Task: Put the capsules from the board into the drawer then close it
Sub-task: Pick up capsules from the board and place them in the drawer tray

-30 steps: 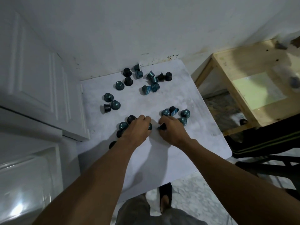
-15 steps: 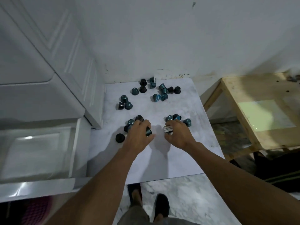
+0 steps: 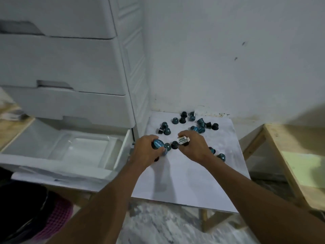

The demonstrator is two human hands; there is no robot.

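Note:
Several dark and teal capsules (image 3: 182, 119) lie scattered on the white board (image 3: 184, 176), mostly at its far end by the wall. My left hand (image 3: 146, 152) grips a teal-lidded capsule (image 3: 157, 144) above the board's left edge. My right hand (image 3: 193, 147) holds a silver-lidded dark capsule (image 3: 182, 140) just beside it. Two loose capsules (image 3: 171, 145) sit between the hands. The bottom drawer (image 3: 73, 150) of the white cabinet stands pulled open on the left, and its inside looks bare.
The white drawer cabinet (image 3: 70, 67) rises at the left, its upper drawers closed. A wooden table (image 3: 299, 164) stands at the right. A pink mesh basket (image 3: 58, 217) sits on the floor at the lower left. The marble floor shows below the board.
Both hands have lifted off the board, each with a capsule, and shifted left toward the open drawer. My view has swung left and up, showing more of the cabinet.

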